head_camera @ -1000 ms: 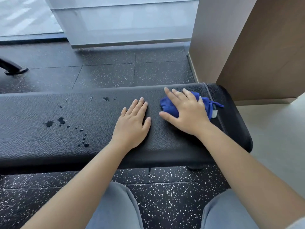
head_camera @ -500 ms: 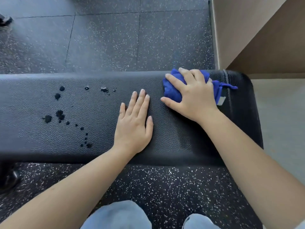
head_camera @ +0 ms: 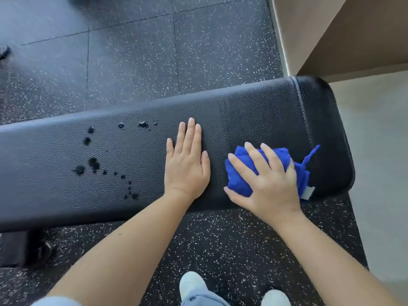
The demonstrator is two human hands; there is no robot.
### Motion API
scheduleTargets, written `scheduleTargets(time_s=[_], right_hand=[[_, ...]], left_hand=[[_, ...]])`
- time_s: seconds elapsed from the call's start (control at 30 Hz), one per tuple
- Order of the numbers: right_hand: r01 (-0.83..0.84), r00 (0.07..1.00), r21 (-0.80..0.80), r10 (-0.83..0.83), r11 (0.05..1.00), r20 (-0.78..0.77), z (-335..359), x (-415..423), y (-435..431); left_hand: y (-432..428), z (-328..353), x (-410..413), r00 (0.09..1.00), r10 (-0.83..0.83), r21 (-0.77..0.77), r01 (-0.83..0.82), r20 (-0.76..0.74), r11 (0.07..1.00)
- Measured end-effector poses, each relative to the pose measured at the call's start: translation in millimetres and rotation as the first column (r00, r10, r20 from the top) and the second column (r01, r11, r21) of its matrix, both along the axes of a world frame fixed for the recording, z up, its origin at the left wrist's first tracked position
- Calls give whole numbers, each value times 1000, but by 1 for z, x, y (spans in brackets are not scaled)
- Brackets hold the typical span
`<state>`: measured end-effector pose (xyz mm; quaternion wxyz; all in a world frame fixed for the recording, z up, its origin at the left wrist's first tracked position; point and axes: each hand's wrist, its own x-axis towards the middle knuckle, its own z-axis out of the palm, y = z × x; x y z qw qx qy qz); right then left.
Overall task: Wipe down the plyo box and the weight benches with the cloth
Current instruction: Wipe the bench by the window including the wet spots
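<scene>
Looking straight down now on the black padded weight bench (head_camera: 254, 120), which runs across the middle of the frame from the left edge to its rounded end at centre right. The left hand (head_camera: 187, 171) lies flat on the pad at centre frame, palm down, fingers straight and close together, holding nothing. Just beside it on the right, the right hand (head_camera: 269, 184) is on top of the bunched blue cloth (head_camera: 238, 180). Its fingers (head_camera: 254, 155) are spread and nearly straight across the wad, pressing it onto the pad, and the thumb sits along the cloth's lower left edge.

The cloth sits near the bench's lower edge, close to the rounded end. A loose tail flicks out toward the upper right, and a small white tag (head_camera: 308, 193) pokes out at the lower right.

To the left of the left hand, dark wet spots (head_camera: 93, 162) are scattered over the pad, well apart from the cloth. A speckled black rubber floor (head_camera: 132, 62) fills the top and bottom of the frame. Two pale shoes (head_camera: 192, 283) show at the bottom centre, and a tan wall panel (head_camera: 353, 29) fills the upper right.
</scene>
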<state>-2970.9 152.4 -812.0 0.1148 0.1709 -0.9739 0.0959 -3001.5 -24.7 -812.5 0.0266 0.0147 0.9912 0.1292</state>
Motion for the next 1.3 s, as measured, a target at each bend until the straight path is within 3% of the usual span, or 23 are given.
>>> scheduleTargets(time_s=[0.3,0.43,0.67,1.03,1.3], right_hand=[[85,975,47,-92,995,200,9,-153,-20],[29,997,19,-30,999,76,1,-108,-13],[23,999,24,-24,999,33,1,-22,-5],[39,997,-2,-38,999,63,3,-151,-30],[107,994,-13,-107,994,-8,-1,-28,-25]], left_hand=[[-1,-3,0,998,-4,30,6,-62,1000],[-3,-4,0,997,1,20,1,-76,1000],[-2,-2,-2,997,4,17,-3,-82,1000],[-1,0,-2,995,6,-16,-8,-96,1000],[1,-3,-2,994,12,33,-8,-113,999]])
